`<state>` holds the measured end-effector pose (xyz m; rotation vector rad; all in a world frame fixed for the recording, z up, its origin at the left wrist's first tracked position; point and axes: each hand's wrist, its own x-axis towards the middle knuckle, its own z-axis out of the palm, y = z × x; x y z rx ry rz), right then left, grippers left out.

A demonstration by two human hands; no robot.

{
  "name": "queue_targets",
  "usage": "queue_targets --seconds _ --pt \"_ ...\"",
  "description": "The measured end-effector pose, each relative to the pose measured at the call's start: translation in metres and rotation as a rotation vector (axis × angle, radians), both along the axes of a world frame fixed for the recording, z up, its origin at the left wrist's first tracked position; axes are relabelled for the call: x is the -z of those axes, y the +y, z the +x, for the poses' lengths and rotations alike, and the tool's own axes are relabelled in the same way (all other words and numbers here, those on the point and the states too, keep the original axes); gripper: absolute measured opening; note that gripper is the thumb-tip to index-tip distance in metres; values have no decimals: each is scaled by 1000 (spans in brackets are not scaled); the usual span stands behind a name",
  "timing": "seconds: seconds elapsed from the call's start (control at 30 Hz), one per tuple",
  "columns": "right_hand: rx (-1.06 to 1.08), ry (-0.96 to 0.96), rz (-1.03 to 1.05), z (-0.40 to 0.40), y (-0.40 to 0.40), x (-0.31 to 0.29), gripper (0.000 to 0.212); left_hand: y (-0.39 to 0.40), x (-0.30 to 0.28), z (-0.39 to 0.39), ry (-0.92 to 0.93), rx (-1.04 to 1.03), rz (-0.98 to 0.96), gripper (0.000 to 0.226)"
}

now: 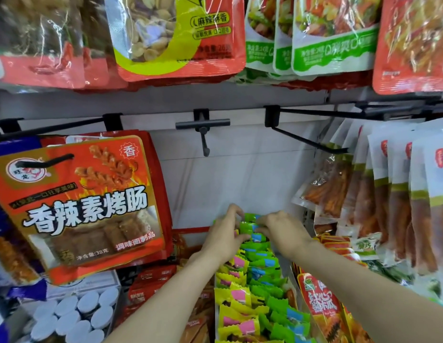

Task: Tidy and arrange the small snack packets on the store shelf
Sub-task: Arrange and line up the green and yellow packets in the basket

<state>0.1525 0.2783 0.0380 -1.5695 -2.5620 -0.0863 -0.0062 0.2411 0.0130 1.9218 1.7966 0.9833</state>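
Both hands working the far end of the small snack packet row

The orange sausage bag (76,206) hangs on its peg beside a bare hook (203,134), leaving room to reach the bin of green and yellow snack packets (255,280) below; left hand (225,233) and right hand (282,231) meet at the back, fingers curled onto green packets (250,229) (probably squaring up the row)

A large orange sausage packet (76,209) is hanging at left from a black peg rail (54,128). An empty hook (203,131) is sticking out of the white back panel (240,174). White-and-green pouches (398,206) are hanging at right. Round white lids (76,315) are sitting lower left.
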Motion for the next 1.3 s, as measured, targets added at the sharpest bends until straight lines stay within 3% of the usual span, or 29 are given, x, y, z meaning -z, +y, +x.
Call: queue_targets --seconds 0.07,0.17,0.23,0.37,0.47,0.53,0.63,0.83,1.0,1.07,1.2,1.3 --pt "78 77 -33 -1 0 0 41 3 -2 -1 51 -5 -32 50" --pt "113 140 -71 6 3 -1 49 10 -3 0 136 -7 -62 46" --pt "118 281 -139 14 4 1 53 11 -1 1 127 -39 -68 43" --pt "155 640 -285 23 17 -1 37 13 3 1 42 -129 -11 34" --pt "213 609 -378 19 22 0 44 15 6 0 -34 -232 31 22" --pt "251 474 -273 14 29 4 53 16 8 0 -68 -227 29 17" --pt "286 495 -243 8 38 4 49 17 11 -4 -176 -160 7 17" --pt "351 557 -257 -4 43 14 19 16 9 -6 -306 -138 -19 19" --pt "178 663 -161 -5 31 14 19 12 11 -7 -239 -162 -10 17" --pt "159 774 -65 -2 27 -4 8 9 11 -6 -193 -176 -28 20" --pt "26 825 19 4 9 -43 11 7 1 -5 -125 -159 -123 23" --pt "-9 959 106 13 -16 -64 8 -8 -12 -4 -229 -51 -120 25"
